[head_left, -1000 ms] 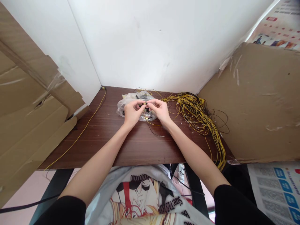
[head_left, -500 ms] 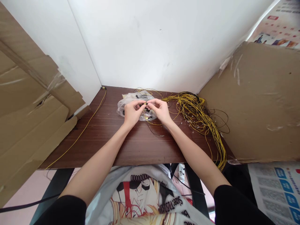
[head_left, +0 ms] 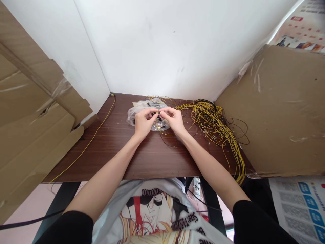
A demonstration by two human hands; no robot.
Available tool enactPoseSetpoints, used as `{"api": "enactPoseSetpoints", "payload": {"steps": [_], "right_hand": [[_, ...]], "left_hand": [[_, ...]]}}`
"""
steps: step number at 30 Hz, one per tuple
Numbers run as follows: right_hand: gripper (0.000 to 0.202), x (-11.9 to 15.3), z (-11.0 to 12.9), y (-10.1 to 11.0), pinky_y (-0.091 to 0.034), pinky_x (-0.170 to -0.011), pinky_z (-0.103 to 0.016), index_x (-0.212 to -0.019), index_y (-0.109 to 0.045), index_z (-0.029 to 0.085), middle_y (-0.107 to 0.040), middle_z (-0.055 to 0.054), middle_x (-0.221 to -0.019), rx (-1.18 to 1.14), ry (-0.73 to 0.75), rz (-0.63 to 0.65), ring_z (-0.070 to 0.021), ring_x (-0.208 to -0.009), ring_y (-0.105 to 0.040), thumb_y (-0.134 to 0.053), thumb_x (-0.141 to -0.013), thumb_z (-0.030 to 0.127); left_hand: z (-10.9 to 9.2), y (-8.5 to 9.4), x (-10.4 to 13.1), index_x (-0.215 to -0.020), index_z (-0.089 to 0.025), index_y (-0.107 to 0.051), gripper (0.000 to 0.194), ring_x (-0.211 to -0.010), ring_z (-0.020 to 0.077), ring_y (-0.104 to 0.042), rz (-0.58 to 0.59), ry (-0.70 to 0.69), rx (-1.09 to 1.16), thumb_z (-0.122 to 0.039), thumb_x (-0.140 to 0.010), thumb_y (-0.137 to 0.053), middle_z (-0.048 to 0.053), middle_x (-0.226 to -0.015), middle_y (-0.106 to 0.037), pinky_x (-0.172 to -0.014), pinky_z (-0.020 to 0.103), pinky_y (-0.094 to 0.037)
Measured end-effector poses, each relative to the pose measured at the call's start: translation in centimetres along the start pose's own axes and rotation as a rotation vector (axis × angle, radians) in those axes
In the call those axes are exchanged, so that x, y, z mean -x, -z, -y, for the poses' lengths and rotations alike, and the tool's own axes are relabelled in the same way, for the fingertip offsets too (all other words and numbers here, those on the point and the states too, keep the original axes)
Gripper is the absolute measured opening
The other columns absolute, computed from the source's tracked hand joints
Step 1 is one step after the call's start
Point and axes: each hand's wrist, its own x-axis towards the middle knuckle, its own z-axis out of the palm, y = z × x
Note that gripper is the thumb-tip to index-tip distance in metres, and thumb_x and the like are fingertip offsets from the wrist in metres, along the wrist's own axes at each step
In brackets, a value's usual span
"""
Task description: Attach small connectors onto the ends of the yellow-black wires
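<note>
My left hand (head_left: 145,122) and my right hand (head_left: 174,122) meet above a clear plastic bag (head_left: 131,115). Thumb and finger of each are pinched together on a small yellow-and-black connector (head_left: 158,112), mostly covered by the fingertips. Small black and yellow parts (head_left: 160,127) show in the bag beneath. From under the hands a thin dark wire (head_left: 166,143) trails toward me across the brown table (head_left: 152,162). To the right of my right hand lies a large bundle of thin yellow and black wires (head_left: 214,123).
A single yellow wire (head_left: 93,136) runs along the table's left side, with a small yellow-black piece (head_left: 112,95) at its far end. Cardboard sheets (head_left: 276,112) stand left and right, and a white wall (head_left: 162,51) rises behind. Small white bits lie near the bundle.
</note>
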Motion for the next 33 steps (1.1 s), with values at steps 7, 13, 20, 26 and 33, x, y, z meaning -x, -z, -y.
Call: {"api": "enactPoseSetpoints", "payload": {"steps": [7, 13, 20, 26, 33], "right_hand": [[0.024, 0.31, 0.61, -0.35, -0.049, -0.065, -0.027, -0.078, -0.070, 0.018, -0.067, -0.001, -0.070, -0.129, -0.092, -0.038, -0.0109, -0.062, -0.057, -0.074, -0.063, 0.036], [0.027, 0.21, 0.32, -0.45, -0.048, -0.064, -0.025, -0.077, -0.071, 0.018, -0.066, 0.000, -0.070, -0.226, -0.175, -0.071, -0.0092, -0.061, -0.055, -0.078, -0.057, 0.035], [0.023, 0.15, 0.45, -0.35, -0.051, -0.069, -0.025, -0.075, -0.070, 0.017, -0.065, 0.001, -0.070, -0.379, -0.313, -0.031, -0.0078, -0.062, -0.056, -0.080, -0.057, 0.028], [0.023, 0.07, 0.67, -0.16, -0.052, -0.071, -0.024, -0.074, -0.069, 0.017, -0.066, 0.001, -0.070, -0.408, -0.352, -0.013, -0.0081, -0.065, -0.059, -0.081, -0.056, 0.027], [0.020, 0.04, 0.57, -0.12, -0.049, -0.069, -0.025, -0.074, -0.070, 0.018, -0.065, 0.001, -0.071, -0.335, -0.244, -0.035, -0.0088, -0.065, -0.057, -0.078, -0.058, 0.028]], "left_hand": [[0.01, -0.02, 0.21, -0.083, -0.018, -0.075, 0.015, -0.054, 0.0097, -0.047, -0.018, -0.056, -0.022, -0.020, -0.073, -0.064, 0.001, -0.062, -0.060, -0.055, 0.023, -0.041], [0.04, -0.08, 0.31, -0.085, -0.019, -0.075, 0.016, -0.056, 0.0104, -0.049, -0.022, -0.075, -0.036, -0.021, -0.074, -0.064, 0.002, -0.067, -0.064, -0.056, 0.023, -0.042], [0.33, -0.21, 0.35, -0.086, -0.018, -0.074, 0.017, -0.059, 0.0116, -0.053, -0.005, -0.050, -0.004, -0.021, -0.074, -0.064, 0.003, -0.069, -0.066, -0.057, 0.024, -0.045], [0.09, -0.25, 0.30, -0.085, -0.017, -0.073, 0.015, -0.058, 0.0106, -0.051, -0.007, -0.044, 0.017, -0.020, -0.073, -0.064, 0.002, -0.068, -0.064, -0.058, 0.024, -0.044], [0.12, -0.23, 0.23, -0.085, -0.017, -0.073, 0.016, -0.056, 0.0104, -0.050, -0.015, -0.030, 0.000, -0.020, -0.072, -0.065, 0.000, -0.064, -0.060, -0.057, 0.024, -0.043]]}}
